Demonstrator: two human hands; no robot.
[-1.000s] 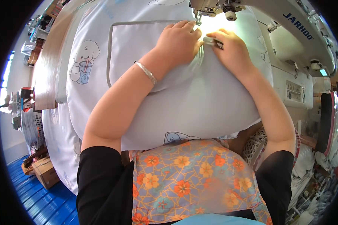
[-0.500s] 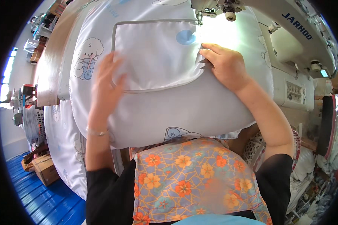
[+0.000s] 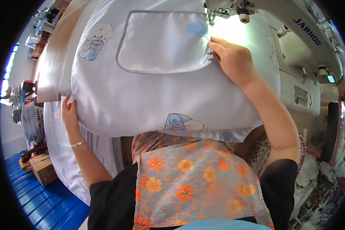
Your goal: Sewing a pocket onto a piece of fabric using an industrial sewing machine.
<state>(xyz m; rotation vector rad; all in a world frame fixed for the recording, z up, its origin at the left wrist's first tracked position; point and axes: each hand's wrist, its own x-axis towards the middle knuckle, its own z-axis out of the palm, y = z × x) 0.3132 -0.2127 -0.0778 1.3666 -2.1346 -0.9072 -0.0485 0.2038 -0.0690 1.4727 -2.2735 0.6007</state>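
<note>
A glossy white fabric piece (image 3: 142, 103) printed with cartoon puppies lies under the sewing machine's needle and presser foot (image 3: 211, 18). On it sits a pocket panel (image 3: 157, 42) edged in grey binding, its right side leading to the foot. My right hand (image 3: 237, 60) rests at that edge just below the foot, fingertips pressed on the binding. Two dark pointed blades, apparently thread snips (image 3: 211, 56), poke out from under its curled fingers; their handles are hidden. At the fabric's left border my left hand (image 3: 69, 113) has the edge between thumb and fingers.
The machine's arm and head (image 3: 295, 27) overhang the upper right, with a bright lamp glow beside the needle. A wooden tabletop (image 3: 51, 57) runs along the left. Below it are a cardboard box (image 3: 44, 168) and blue floor (image 3: 46, 207). A woven basket (image 3: 258, 151) stands low right.
My left hand has gone from the pocket's left side out and down to the fabric's left border. The fabric and pocket have shifted upward and slightly right. My right hand stays by the foot.
</note>
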